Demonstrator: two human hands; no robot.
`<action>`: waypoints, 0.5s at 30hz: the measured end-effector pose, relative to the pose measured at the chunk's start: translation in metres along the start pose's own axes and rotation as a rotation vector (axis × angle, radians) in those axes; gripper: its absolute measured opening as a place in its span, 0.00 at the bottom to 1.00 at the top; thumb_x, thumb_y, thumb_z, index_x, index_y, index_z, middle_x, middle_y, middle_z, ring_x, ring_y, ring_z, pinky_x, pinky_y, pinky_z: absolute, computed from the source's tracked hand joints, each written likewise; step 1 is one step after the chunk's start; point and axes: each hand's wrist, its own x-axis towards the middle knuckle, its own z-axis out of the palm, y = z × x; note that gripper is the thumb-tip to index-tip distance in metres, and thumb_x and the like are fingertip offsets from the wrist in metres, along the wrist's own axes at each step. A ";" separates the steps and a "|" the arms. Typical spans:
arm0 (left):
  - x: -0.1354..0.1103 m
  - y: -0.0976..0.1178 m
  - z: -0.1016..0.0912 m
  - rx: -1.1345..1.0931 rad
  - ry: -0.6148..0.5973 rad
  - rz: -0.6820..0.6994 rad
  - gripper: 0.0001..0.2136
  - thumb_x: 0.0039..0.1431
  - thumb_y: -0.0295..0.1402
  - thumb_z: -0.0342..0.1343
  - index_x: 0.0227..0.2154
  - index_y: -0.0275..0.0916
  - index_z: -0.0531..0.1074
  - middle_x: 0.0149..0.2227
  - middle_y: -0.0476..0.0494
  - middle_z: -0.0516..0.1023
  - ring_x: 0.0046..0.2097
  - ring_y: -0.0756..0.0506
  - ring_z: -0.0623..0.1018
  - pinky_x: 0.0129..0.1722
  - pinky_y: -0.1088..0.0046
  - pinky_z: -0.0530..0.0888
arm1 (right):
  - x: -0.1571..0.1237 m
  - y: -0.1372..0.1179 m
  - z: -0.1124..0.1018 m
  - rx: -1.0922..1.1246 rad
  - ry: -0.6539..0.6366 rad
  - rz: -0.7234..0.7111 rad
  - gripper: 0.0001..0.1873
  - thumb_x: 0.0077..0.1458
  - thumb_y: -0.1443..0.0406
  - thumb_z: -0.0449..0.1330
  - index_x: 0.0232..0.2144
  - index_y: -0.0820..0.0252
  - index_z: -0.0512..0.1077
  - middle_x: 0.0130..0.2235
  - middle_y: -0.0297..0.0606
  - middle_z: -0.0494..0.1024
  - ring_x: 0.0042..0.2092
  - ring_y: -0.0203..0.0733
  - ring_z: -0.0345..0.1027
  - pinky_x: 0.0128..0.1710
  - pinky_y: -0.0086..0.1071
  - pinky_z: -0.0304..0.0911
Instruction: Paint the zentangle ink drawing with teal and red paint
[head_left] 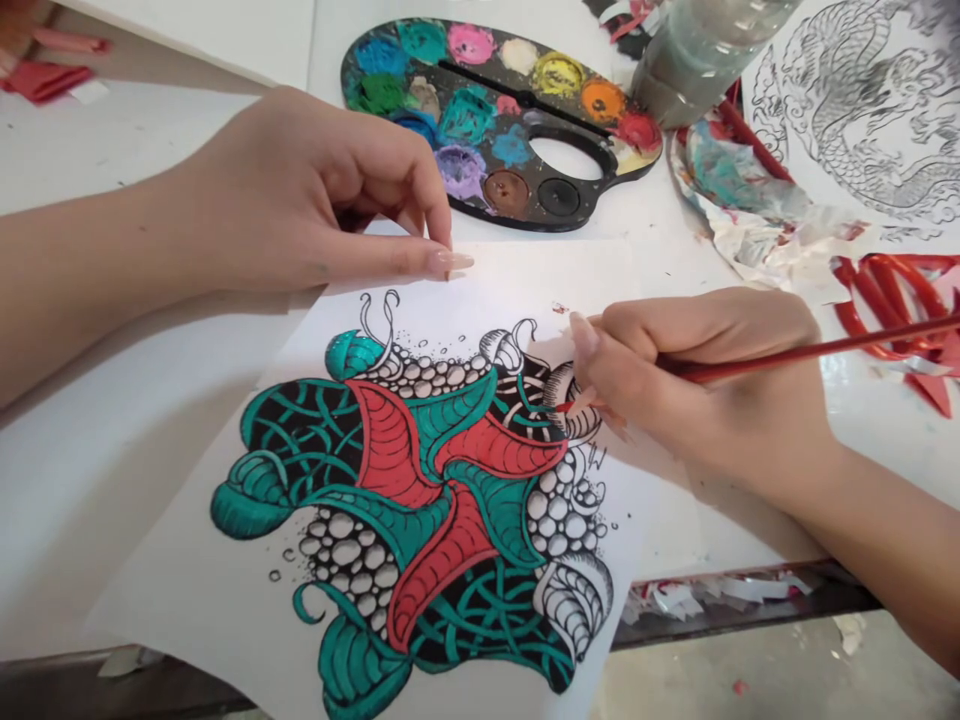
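A sheet of drawing paper (172,590) lies tilted on the white table, bearing an inked swirl pattern (420,480) partly painted teal and red. Some pebble shapes and leaves at its right stay white. My left hand (292,190) rests at the sheet's top edge, fingers curled, thumb and index tips together on the paper. My right hand (720,390) grips a thin red paintbrush (825,347) close to its bristles. The brush tip meets the black-and-white woven patch at the pattern's upper right; fingers partly hide the leaf beside it.
Beyond the sheet sits a black paint palette (592,205) with several colours. A container of murky water (697,60) stands at its right, near crumpled paint-stained tissue (750,200), a dragon drawing (855,110) and red-smeared scraps (892,300). The table's dark front edge (750,605) holds paper shreds.
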 end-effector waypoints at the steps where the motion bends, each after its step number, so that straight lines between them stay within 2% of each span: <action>1: 0.000 -0.001 0.000 -0.002 -0.007 0.006 0.20 0.58 0.47 0.63 0.34 0.30 0.79 0.27 0.56 0.75 0.25 0.63 0.54 0.25 0.84 0.50 | 0.000 0.000 0.000 -0.002 -0.002 -0.002 0.26 0.58 0.79 0.59 0.16 0.63 0.51 0.16 0.26 0.55 0.20 0.23 0.46 0.16 0.22 0.39; 4: 0.001 -0.002 0.001 -0.004 -0.009 0.030 0.20 0.58 0.47 0.64 0.34 0.30 0.80 0.26 0.56 0.76 0.25 0.62 0.54 0.25 0.83 0.51 | 0.000 -0.001 0.000 0.010 0.005 0.017 0.26 0.59 0.78 0.59 0.16 0.63 0.51 0.17 0.27 0.54 0.20 0.24 0.47 0.17 0.23 0.40; 8: 0.000 -0.002 0.000 -0.024 -0.005 0.029 0.18 0.59 0.45 0.66 0.34 0.31 0.80 0.27 0.55 0.77 0.25 0.61 0.54 0.24 0.80 0.51 | 0.000 0.000 0.000 0.061 -0.024 0.036 0.29 0.59 0.73 0.65 0.16 0.63 0.51 0.16 0.26 0.55 0.20 0.24 0.43 0.18 0.25 0.43; 13: 0.000 -0.002 -0.002 -0.021 -0.004 0.024 0.17 0.59 0.45 0.66 0.34 0.32 0.80 0.26 0.55 0.76 0.25 0.60 0.55 0.25 0.77 0.51 | -0.001 0.002 0.001 0.064 0.025 0.055 0.26 0.64 0.68 0.63 0.16 0.60 0.58 0.18 0.28 0.63 0.22 0.28 0.54 0.20 0.26 0.50; 15: 0.000 -0.002 -0.002 -0.016 0.000 0.010 0.17 0.59 0.45 0.65 0.34 0.33 0.80 0.27 0.55 0.76 0.25 0.60 0.55 0.26 0.77 0.51 | -0.001 0.002 0.002 0.068 0.017 0.032 0.27 0.63 0.69 0.63 0.16 0.60 0.56 0.18 0.28 0.60 0.22 0.27 0.51 0.20 0.26 0.50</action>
